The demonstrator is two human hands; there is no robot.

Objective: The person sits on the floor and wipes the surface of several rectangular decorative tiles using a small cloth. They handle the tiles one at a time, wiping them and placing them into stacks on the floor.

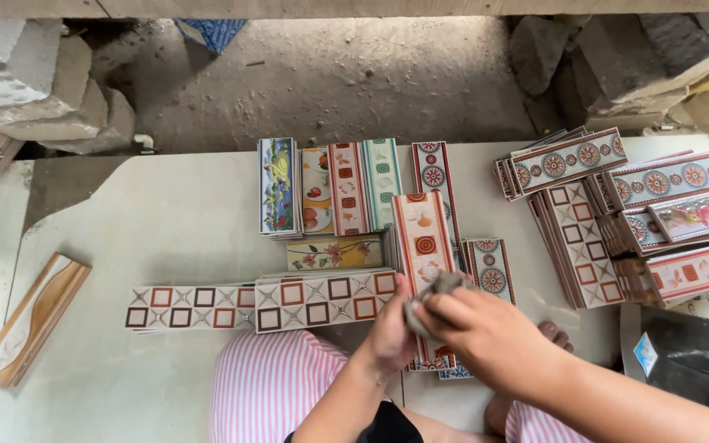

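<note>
Pale, smooth flooring stretches below a rough dirt strip [322, 78] on the far side, edged by broken concrete blocks [38, 82] at far left and more rubble [617, 57] at far right. Decorative border tiles lie spread across the floor before a seated person in pink-striped trousers [268, 385].

At centre, near the person, the right hand [486, 332] presses a grey cloth [432, 299] onto a long tile with red and orange motifs [422, 238], fingers curled tight around the wad. The left hand [389, 332] sits just beside it, touching the cloth's near-left edge with fingers bent around it; how firmly it grips cannot be told. The tile runs from the hands away toward the far side, resting over other pieces.

Left of the hands, two rows of tiles with red and brown squares [260, 305] lie end to end. Beyond them stand a floral yellow tile [331, 253] and a row of upright stacks [330, 187], one showing a yellow fish on blue. A medallion-patterned tile [490, 269] lies just right of the worked piece. Larger heaps of tiles [625, 209] crowd the right side. A wooden-toned moulding piece [30, 320] lies well apart at the near left.
</note>
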